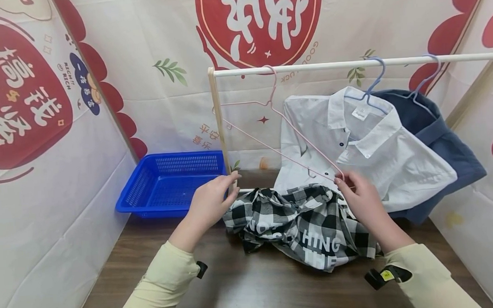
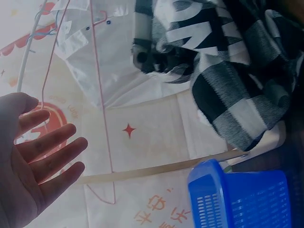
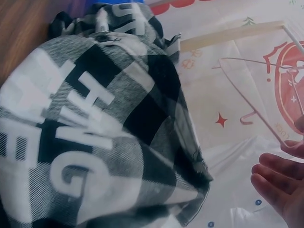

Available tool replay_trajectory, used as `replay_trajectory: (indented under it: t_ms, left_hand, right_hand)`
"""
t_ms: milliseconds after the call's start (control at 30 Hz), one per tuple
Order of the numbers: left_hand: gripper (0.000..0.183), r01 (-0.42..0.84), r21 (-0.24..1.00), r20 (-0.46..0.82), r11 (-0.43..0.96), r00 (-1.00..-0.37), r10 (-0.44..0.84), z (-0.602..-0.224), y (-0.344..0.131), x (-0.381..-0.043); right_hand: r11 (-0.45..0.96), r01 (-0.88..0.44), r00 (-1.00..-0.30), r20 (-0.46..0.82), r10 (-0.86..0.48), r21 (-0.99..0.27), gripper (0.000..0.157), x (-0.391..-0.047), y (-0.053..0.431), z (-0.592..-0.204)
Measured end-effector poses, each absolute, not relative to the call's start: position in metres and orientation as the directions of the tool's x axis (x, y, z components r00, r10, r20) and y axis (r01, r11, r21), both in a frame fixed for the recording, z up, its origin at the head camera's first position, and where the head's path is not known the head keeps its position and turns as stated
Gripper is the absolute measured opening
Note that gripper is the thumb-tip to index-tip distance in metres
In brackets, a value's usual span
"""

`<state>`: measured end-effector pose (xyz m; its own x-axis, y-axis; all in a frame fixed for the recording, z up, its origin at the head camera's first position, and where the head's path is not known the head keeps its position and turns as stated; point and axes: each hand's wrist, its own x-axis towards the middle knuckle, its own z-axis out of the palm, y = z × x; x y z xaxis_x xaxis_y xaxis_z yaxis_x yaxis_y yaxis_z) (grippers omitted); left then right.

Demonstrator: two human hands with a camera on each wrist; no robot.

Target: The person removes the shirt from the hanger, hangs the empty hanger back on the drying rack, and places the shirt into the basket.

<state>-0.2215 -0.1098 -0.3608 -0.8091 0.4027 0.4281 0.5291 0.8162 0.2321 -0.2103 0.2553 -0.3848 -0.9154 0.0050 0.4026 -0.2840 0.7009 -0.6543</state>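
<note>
A pink wire hanger (image 1: 244,103) hangs by its hook on the rack's white rod (image 1: 317,67), its body tilted down to the right. My right hand (image 1: 361,197) pinches the hanger's lower right corner between thumb and fingers, and in the right wrist view the other fingers (image 3: 268,183) extend below it. Apart from the hanger, my left hand (image 1: 209,200) is held up by the left post; the left wrist view shows its palm bare and fingers (image 2: 61,142) spread. Below both hands, a black-and-white plaid shirt (image 1: 287,221) with white lettering lies bunched on the table.
To the right on the rod, a white shirt (image 1: 312,122) and a dark blue shirt (image 1: 464,156) hang on blue hangers (image 1: 380,75). A blue plastic basket (image 1: 125,204) stands left of the wooden post (image 1: 216,109). Printed cloth walls enclose the wooden table (image 1: 237,289).
</note>
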Motion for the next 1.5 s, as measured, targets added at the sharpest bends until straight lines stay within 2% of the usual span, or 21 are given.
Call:
replay_trajectory:
  t_ms: [433, 700, 833, 1100, 1300, 1500]
  left_hand:
    - [0.037, 0.574, 0.212, 0.336, 0.791, -0.803, 0.493, -0.395, -0.085, -0.224]
    - [0.046, 0.609, 0.100, 0.250, 0.787, -0.781, 0.573, -0.419, -0.072, -0.226]
    - [0.057, 0.607, 0.055, 0.174, 0.793, -0.787, 0.591, -0.432, -0.069, -0.231]
    - [0.091, 0.541, 0.066, 0.064, 0.838, -0.841, 0.538, -0.454, -0.067, -0.241]
    - [0.112, 0.461, 0.175, -0.036, 0.870, -0.880, 0.474, -0.467, -0.064, -0.247]
    - [0.119, 0.365, 0.242, -0.110, 0.899, -0.910, 0.399, -0.488, -0.062, -0.254]
  right_hand:
    - [0.764, -0.258, -0.950, 0.300, -0.089, -0.592, 0.036, -0.192, 0.273, -0.388]
    - [0.797, -0.274, -0.955, 0.247, -0.162, -0.538, 0.035, -0.182, 0.279, -0.395]
    - [0.810, -0.274, -0.958, 0.221, -0.182, -0.519, 0.034, -0.178, 0.279, -0.404]
    - [0.822, -0.301, -0.952, 0.202, -0.230, -0.484, 0.035, -0.172, 0.277, -0.415]
    - [0.832, -0.307, -0.951, 0.180, -0.251, -0.462, 0.034, -0.170, 0.277, -0.419]
    - [0.834, -0.320, -0.947, 0.177, -0.268, -0.449, 0.031, -0.170, 0.276, -0.423]
